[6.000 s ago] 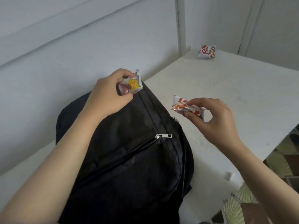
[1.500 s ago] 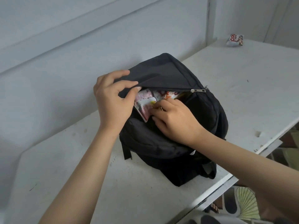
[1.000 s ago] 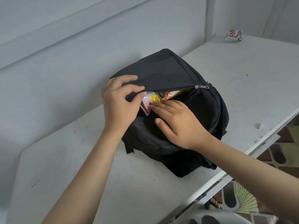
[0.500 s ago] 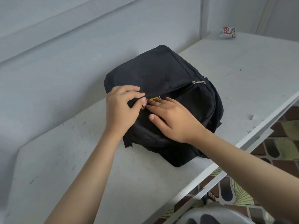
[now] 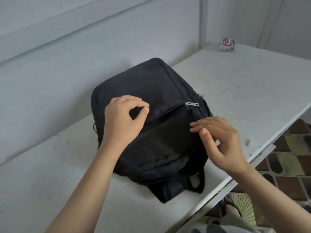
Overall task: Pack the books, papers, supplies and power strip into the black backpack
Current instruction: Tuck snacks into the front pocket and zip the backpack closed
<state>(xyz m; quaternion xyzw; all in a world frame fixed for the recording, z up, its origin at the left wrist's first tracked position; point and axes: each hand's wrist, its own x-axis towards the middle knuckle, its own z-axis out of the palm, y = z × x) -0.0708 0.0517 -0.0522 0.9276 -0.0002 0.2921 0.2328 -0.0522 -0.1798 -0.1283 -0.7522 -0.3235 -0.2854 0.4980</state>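
Observation:
The black backpack (image 5: 161, 91) lies flat on the white table (image 5: 252, 84). Its front pocket slit runs diagonally, with the silver zipper pull (image 5: 191, 104) at the slit's right end. My left hand (image 5: 122, 121) rests on the pocket flap, thumb and index tips meeting in a pinch on the flap fabric. My right hand (image 5: 220, 140) hovers over the right side of the pocket with relaxed fingers, holding nothing. The pocket's contents are hidden.
One red-and-white snack packet (image 5: 227, 44) lies at the table's far corner by the wall. The table's front edge (image 5: 262, 153) runs diagonally at the right, with patterned floor tiles below it. A grey wall stands close behind the backpack.
The packets went into the front pocket and the flap dropped over them. My right hand has pulled out of the pocket and moved right. My left hand stays on the flap.

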